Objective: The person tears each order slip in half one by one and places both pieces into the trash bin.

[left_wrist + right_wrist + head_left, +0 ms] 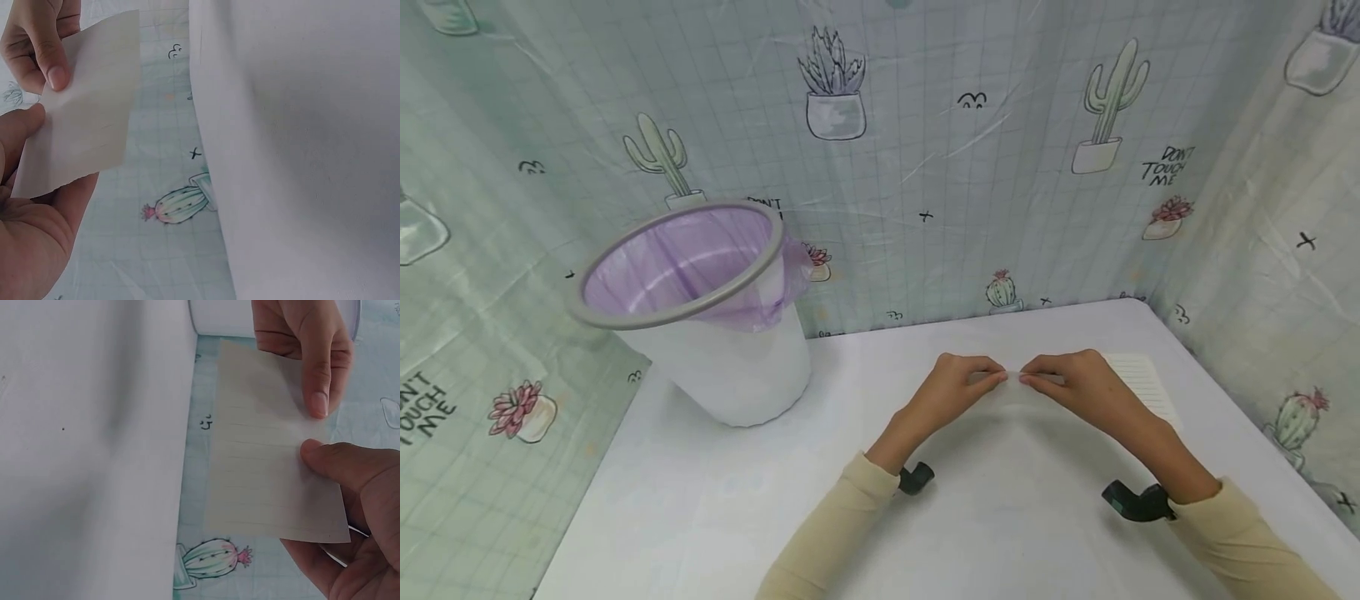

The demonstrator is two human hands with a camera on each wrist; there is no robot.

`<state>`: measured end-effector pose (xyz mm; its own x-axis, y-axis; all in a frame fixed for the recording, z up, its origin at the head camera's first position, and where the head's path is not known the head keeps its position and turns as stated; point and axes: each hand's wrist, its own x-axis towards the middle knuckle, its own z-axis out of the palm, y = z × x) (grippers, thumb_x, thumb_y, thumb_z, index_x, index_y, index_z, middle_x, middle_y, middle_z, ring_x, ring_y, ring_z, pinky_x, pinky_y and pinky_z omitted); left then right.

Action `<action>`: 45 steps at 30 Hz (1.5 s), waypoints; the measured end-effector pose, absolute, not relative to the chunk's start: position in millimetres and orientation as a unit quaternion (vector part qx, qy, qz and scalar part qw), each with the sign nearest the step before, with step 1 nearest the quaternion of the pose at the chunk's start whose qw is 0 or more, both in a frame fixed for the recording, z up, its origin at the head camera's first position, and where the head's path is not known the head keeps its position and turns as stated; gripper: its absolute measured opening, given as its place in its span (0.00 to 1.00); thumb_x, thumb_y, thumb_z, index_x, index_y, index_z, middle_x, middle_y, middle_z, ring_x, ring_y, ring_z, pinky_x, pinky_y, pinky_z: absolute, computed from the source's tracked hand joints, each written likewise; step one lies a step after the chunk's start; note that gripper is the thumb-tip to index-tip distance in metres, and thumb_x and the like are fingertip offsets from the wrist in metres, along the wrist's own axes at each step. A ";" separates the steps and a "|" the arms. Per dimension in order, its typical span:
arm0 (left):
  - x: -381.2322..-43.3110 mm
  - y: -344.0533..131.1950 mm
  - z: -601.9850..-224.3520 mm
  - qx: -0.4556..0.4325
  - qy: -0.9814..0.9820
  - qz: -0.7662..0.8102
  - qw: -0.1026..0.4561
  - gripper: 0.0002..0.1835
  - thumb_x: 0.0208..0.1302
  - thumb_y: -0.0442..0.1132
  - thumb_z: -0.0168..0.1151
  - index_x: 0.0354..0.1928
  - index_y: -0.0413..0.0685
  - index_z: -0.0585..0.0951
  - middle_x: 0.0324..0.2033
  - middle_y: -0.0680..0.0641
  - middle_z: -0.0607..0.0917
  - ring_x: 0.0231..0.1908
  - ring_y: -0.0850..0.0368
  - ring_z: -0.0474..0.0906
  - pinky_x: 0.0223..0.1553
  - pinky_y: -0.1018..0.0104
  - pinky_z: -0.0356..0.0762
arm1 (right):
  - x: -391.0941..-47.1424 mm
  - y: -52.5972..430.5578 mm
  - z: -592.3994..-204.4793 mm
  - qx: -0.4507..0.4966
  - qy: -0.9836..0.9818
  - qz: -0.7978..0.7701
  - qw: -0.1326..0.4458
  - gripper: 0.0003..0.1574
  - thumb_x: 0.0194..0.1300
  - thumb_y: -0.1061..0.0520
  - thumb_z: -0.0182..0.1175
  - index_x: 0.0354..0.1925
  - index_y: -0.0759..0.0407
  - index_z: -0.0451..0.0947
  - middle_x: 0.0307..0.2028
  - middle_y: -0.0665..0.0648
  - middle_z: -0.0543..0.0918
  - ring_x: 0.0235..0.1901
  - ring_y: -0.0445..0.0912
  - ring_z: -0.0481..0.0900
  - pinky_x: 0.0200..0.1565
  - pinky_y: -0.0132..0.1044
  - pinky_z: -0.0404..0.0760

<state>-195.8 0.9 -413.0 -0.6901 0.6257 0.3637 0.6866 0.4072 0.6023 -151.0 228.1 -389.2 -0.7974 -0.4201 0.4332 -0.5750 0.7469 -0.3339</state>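
Between both hands, above the table, is a small piece of paper (269,456) with faint ruled lines and, in the left wrist view, a slightly ragged edge. My left hand (947,390) pinches it at one part of its top edge, thumb on the near face. Close beside it, my right hand (1086,387) pinches the same edge the same way. The fingertips of the two hands are almost together. From the head, the paper (1017,390) is pale and hard to tell from the table.
A white bin (730,367) with a grey rim and purple liner stands on the white table (715,500) at the left. A lined sheet (1142,383) lies behind my right hand. Cactus-print curtain (925,167) hangs around the table.
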 end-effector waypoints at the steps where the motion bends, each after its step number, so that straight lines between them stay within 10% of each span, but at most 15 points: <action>1: -194.4 -0.6 -413.2 -0.390 -0.837 -0.382 0.042 0.13 0.75 0.46 0.60 0.48 0.48 0.89 0.45 0.55 0.90 0.48 0.71 0.82 0.49 0.79 0.77 | -150.5 226.9 -389.2 0.272 -0.919 0.232 0.167 0.05 0.61 0.60 0.73 0.38 0.54 0.89 0.34 0.51 0.90 0.32 0.45 0.88 0.33 0.39 0.85; 36: -179.0 -74.0 -352.9 -0.356 -0.804 -0.468 0.095 0.09 0.72 0.42 0.64 0.46 0.49 0.89 0.43 0.54 0.90 0.46 0.68 0.84 0.50 0.67 0.81 | -166.0 179.3 -361.7 0.370 -0.830 0.317 0.271 0.16 0.54 0.68 0.75 0.41 0.54 0.90 0.34 0.48 0.91 0.29 0.39 0.88 0.32 0.23 0.79; 45: -174.7 -84.3 -345.4 -0.332 -0.812 -0.471 0.092 0.09 0.71 0.41 0.65 0.48 0.49 0.89 0.25 0.53 0.85 0.18 0.64 0.66 0.23 0.69 0.67 | -164.1 182.4 -354.6 0.366 -0.827 0.317 0.285 0.15 0.54 0.67 0.75 0.40 0.53 0.90 0.33 0.48 0.91 0.27 0.36 0.86 0.31 0.23 0.79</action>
